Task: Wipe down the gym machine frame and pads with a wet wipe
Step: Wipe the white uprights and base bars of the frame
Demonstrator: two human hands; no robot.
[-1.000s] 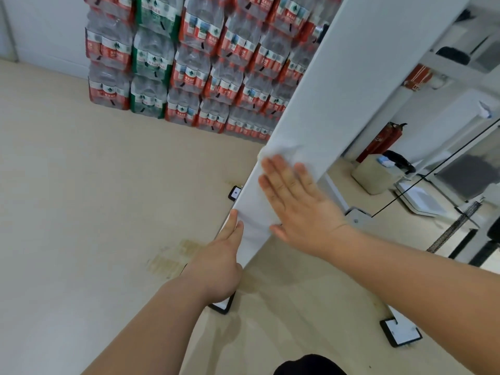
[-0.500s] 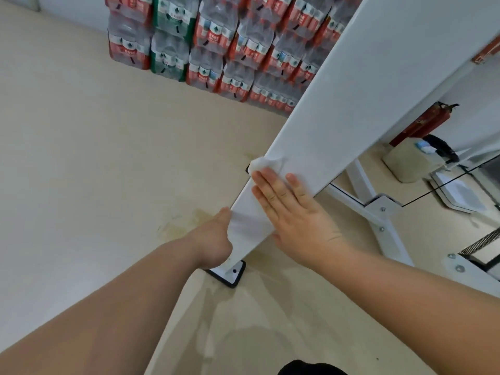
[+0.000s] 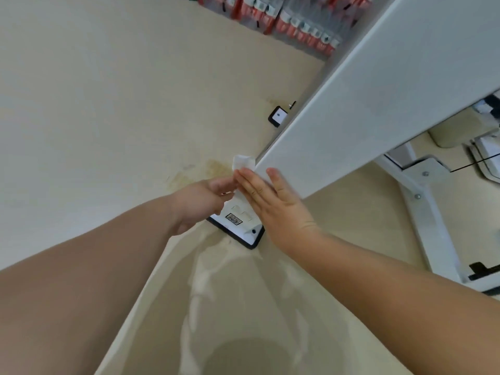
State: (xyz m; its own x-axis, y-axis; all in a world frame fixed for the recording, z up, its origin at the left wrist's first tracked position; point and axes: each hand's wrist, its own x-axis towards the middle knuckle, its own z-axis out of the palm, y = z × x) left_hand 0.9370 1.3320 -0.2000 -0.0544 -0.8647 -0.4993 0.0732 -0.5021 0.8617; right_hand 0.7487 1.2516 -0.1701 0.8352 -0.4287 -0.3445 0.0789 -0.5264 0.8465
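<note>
Head view, near to far.

Both bare forearms enter from the bottom corners and meet low on the machine.

Left hand (image 3: 203,203): fingers reach to the left edge of the frame, touching or just beside the wipe. Motion blur; cannot tell whether the grip is closed on anything.

Right hand (image 3: 273,205): grip open, fingers straight and together, palm pressing the wet wipe (image 3: 243,164) flat against the white frame beam (image 3: 378,104). Only the wipe's top corner shows, crumpled, sticking out past the fingertips and over the beam's left edge. The rest is hidden under the hand.

Foot plate (image 3: 239,230): white with a black rim and a small label, on the floor (image 3: 94,104) just below both hands.

Axis: the beam's long axis runs from this foot plate up and away toward the top right of the view. The wipe's free corner points up and left, off the beam.

Risks (judgement):
- The wipe is held by palm pressure alone, with one corner already off the edge, so a further stroke could bunch it or let it slide out.
- The hands are close to the foot plate, so a downward stroke could knock the knuckles on it.
- The lowest stretch and the plate could easily be skipped.

Beyond: a floor stain (image 3: 194,174), a second foot plate (image 3: 278,116), and stacked bottled-water packs (image 3: 297,25) at the far edge.
</note>
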